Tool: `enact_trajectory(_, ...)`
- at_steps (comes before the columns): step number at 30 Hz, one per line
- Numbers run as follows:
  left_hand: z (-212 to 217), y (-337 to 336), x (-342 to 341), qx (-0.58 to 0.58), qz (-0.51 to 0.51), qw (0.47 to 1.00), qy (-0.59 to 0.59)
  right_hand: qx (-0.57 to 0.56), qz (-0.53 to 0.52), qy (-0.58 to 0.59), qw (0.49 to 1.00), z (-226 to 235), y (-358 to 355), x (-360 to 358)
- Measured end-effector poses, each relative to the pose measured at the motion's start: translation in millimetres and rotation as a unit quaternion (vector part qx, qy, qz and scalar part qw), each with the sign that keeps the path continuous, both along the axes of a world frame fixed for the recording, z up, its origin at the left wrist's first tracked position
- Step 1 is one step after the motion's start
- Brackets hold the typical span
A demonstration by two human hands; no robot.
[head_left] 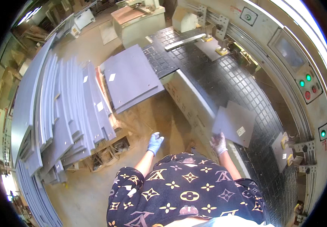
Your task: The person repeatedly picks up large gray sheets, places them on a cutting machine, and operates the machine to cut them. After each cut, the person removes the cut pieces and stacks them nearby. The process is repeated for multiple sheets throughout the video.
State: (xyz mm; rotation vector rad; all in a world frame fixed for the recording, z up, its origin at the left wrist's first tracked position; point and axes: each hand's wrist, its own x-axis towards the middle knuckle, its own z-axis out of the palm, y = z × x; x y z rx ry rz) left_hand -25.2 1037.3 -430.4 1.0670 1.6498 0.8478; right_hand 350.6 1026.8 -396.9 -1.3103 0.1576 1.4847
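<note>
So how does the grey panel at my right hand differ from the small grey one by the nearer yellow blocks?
The hand-side panel shows larger in view; the block-side panel shows smaller. Your right hand is at the hand-side panel's near edge, while yellow blocks overlap the block-side panel's edge. Both panels are grey and bear a pale label.

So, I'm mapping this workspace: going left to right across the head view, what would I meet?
Long stacked grey panels → left hand in a blue glove → right hand, at the near edge of a loose grey panel → display screen → larger red button.
</note>
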Motion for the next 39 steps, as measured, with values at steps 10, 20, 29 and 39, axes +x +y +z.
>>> enact_trajectory(10, 56, 135, -134, 0.111, 0.209, 0.962, 0.137, -0.104, -0.15, 0.07, 0.981, 71, -4, -20)
enact_trajectory(20, 122, 269, -248, -0.053, 0.113, 0.925, 0.358, -0.085, -0.415, -0.21, 0.881, 25, -127, 51)
enact_trajectory(29, 107, 285, -287, -0.053, 0.038, 0.948, 0.313, -0.323, -0.374, -0.536, 0.685, 64, -123, 55)
enact_trajectory(39, 159, 245, -219, -0.074, -0.014, 0.903, 0.423, -0.169, -0.086, -0.655, 0.731, 56, 20, -78)
